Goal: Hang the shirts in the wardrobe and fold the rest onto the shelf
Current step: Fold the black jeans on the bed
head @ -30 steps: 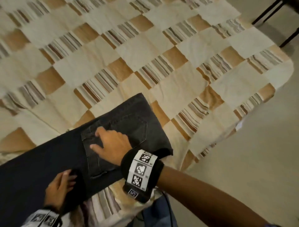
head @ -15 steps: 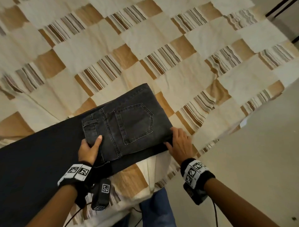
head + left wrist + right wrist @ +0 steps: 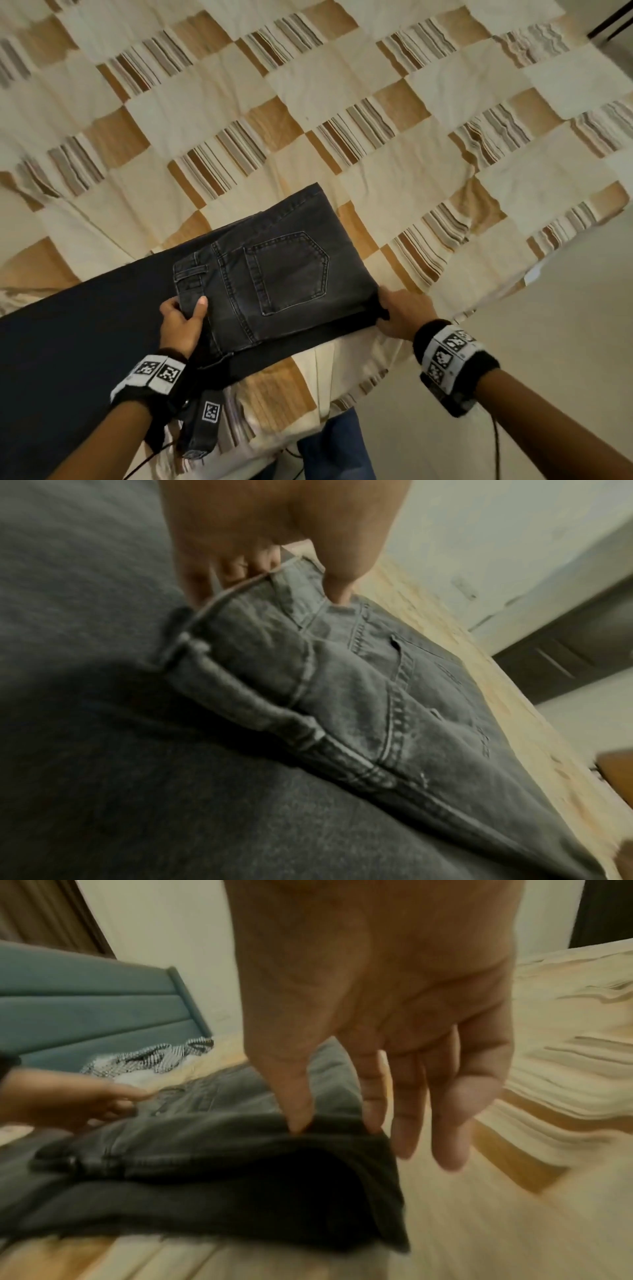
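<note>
I have the jeans [image 3: 274, 274] folded on the bedspread [image 3: 308, 102], low in the middle of the head view, back pocket [image 3: 291, 270] facing up. Their lower layer runs off toward the lower left of the frame as a long dark strip.

My left hand [image 3: 181, 322] pinches the waistband at the left edge of the fold: thumb on top of the denim, the other fingers [image 3: 232, 566] curled underneath, as the left wrist view shows.

My right hand [image 3: 404, 313] is at the right corner of the fold. There my thumb and forefinger [image 3: 373, 1093] nip the top edge of the cloth, while the other three fingers hang loose and straight beside it, holding nothing.

In the right wrist view a patterned garment [image 3: 150, 1056] lies farther up the bed, in the left middle of the frame, below a teal headboard [image 3: 92, 1007].
</note>
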`<control>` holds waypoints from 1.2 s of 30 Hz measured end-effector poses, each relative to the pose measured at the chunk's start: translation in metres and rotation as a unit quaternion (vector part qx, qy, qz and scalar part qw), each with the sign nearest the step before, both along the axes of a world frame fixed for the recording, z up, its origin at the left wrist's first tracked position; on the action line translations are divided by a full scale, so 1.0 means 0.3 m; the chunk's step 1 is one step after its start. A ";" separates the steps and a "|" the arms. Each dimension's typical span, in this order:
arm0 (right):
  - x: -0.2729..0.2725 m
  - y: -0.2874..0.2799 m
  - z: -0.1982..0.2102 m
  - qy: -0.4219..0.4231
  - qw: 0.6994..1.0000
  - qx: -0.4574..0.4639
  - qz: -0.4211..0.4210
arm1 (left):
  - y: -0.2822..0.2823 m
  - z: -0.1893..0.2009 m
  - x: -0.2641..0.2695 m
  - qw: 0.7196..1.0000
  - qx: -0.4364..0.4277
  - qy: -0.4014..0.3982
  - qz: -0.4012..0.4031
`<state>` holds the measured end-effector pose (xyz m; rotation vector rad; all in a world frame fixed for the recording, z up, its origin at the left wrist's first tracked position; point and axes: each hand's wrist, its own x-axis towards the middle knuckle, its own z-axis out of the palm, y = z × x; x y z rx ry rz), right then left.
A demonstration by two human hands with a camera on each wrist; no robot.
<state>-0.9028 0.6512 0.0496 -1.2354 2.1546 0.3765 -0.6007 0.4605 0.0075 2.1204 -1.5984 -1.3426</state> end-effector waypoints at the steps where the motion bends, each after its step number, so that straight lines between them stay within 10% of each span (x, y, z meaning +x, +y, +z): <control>1: -0.021 -0.022 0.033 0.010 1.000 0.001 0.011 | 0.007 0.017 -0.015 0.999 -0.048 -0.018 -0.015; 7: 0.030 -0.277 0.011 0.017 0.961 -0.231 0.152 | 0.109 0.075 -0.152 0.920 -0.207 -0.198 -0.268; 12: 0.102 -0.338 -0.185 0.003 0.921 -0.121 0.370 | 0.205 -0.048 -0.177 0.837 -0.141 -0.243 -0.469; 19: -0.293 -0.299 -0.118 0.048 0.982 0.068 0.167 | 0.192 -0.078 -0.168 0.858 -0.083 -0.229 -0.451; 24: -0.376 -0.555 -0.046 -0.099 0.978 -0.123 0.134 | 0.116 -0.024 -0.200 0.879 -0.152 -0.222 -0.394; 30: -0.314 -0.839 -0.101 -0.119 0.964 -0.061 0.231 | -0.010 -0.065 -0.177 0.911 -0.095 -0.263 -0.302; 36: -0.303 -0.830 -0.135 -0.115 0.982 -0.111 0.106 | -0.026 -0.105 -0.122 0.899 -0.057 -0.269 -0.340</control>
